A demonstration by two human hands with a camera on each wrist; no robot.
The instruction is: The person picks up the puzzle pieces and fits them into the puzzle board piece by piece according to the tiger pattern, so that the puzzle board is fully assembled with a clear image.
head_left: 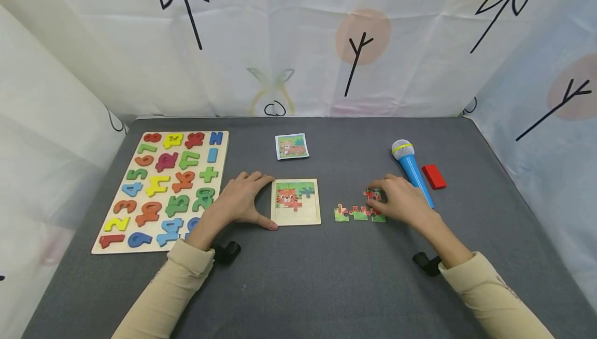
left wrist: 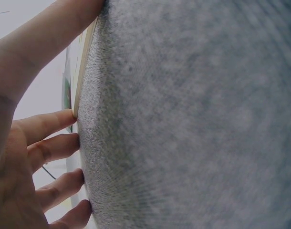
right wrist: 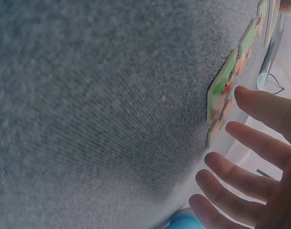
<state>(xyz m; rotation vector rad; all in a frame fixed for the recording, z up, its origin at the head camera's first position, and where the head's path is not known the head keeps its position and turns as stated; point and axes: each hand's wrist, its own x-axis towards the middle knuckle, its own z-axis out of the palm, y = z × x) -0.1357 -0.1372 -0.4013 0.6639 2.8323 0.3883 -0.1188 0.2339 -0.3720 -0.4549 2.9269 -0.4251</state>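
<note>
Head view: left hand [head_left: 240,199] is at the left side of a square pale wooden puzzle tray [head_left: 296,218], index fingertip at the far left corner, thumb at the near left corner. Fingers spread, not curled round it. Tray lies flat on the dark grey surface [head_left: 298,277]; upper part filled with an orange tiger-face picture and green background, lower part bare wood. Right hand [head_left: 403,199] is over the right end of a small group of loose red-and-green jigsaw pieces [head_left: 341,214], right of the tray and apart from it. Blue toy microphone with grey head [head_left: 412,170] lies just beyond the right hand, red rectangular block [head_left: 434,177] to its right. Small square picture card [head_left: 292,146] sits behind the tray. Wooden number board with coloured numerals [head_left: 160,138] is on the left, partly behind the left arm.

Left wrist: tray seen edge-on. Index fingertip touches its corner, thumb runs along to the other end, tip cut off by frame. Other fingertips down near the surface.

Right wrist: fingers extended and spread, nothing gripped. Pieces lie flat just beside thumb and index tips; contact can't be confirmed.
</note>
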